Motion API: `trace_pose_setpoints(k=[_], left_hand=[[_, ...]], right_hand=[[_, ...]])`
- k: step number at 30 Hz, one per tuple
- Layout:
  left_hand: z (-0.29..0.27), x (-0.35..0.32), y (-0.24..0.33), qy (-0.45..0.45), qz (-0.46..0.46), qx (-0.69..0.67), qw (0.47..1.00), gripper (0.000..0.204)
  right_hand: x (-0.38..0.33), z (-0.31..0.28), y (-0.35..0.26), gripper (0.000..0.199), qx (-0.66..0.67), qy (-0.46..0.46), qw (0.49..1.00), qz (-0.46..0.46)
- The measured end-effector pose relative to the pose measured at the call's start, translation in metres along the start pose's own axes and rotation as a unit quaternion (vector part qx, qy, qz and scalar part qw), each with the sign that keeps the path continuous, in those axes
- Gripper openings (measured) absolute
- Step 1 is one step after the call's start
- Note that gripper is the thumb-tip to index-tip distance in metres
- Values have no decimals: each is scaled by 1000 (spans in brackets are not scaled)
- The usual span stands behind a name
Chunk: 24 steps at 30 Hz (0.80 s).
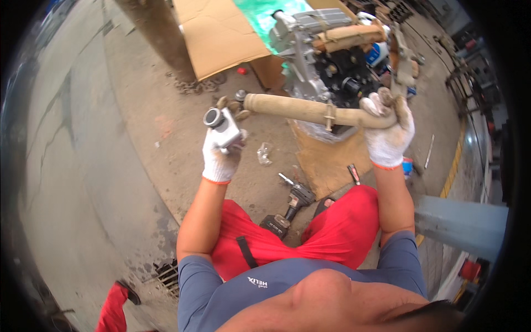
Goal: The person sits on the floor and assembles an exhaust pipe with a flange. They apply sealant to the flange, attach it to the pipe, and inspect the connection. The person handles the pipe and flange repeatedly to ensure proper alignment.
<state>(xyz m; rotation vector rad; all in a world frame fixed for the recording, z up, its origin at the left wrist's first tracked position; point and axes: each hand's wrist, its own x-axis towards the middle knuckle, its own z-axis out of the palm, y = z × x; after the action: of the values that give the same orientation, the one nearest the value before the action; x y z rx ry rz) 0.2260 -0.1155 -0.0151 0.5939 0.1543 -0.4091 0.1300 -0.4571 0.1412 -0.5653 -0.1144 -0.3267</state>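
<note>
The gloved left hand [219, 155] curls around a silver metal fitting [227, 131]; the gloved right hand [390, 133] wraps the right end of a tan pipe [293, 108], which spans toward the left fingertips before the engine [307, 69].

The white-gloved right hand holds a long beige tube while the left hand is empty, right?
The gloved left hand isn't empty: the head view shows it holding a small, silvery, boxy part with a round opening. The white-gloved right hand does hold the long beige tube.
</note>
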Motion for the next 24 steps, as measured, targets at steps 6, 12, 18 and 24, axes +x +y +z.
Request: trace_pose_setpoints(k=[6,12,18,24], left_hand=[[12,0,-1,51,-37,-26,998,38],[-3,5,-5,7,-30,-46,998,34],[9,6,-2,-21,-31,-68,997,32],[21,1,-2,18,-54,-94,994,32]], right_hand=[[-6,1,-8,23,-14,7,1000,-12],[-8,9,-3,20,-15,8,998,-59],[-6,7,-4,23,-6,12,999,-40],[-8,9,-1,22,-7,8,999,-35]])
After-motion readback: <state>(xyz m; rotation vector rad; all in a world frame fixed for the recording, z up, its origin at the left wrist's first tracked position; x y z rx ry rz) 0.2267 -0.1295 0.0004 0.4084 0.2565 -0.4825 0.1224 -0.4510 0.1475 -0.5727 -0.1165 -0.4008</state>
